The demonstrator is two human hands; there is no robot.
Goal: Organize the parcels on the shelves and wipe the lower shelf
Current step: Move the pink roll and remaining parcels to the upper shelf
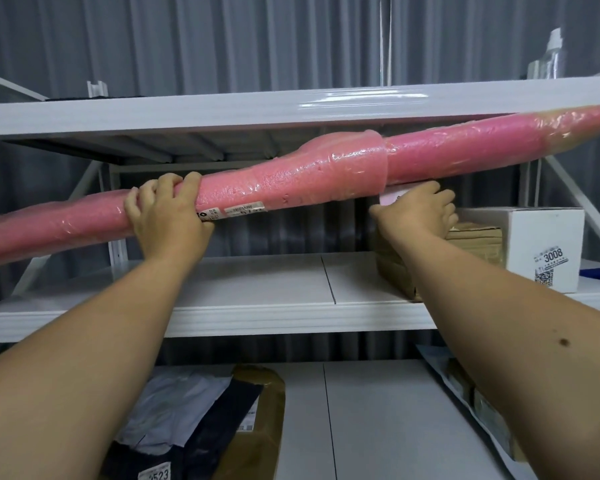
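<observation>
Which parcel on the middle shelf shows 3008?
The white box at the right end; the brown taped parcel beside it shows no number.

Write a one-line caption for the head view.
Both hands, left hand and right hand, hold a long pink parcel slanted across white shelves.

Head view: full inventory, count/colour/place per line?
long wrapped parcel: 1, pink, held slanted in front of the shelves
box: 1, white, middle shelf right, label 3008
cardboard parcel: 1, brown, middle shelf, left of the box
bags: several, grey and dark, lower shelf left
brown parcel: 1, lower shelf, beside the bags
spray bottle: 1, clear, top shelf right
left hand: grips the pink parcel
right hand: under the pink parcel, grip unclear
</observation>
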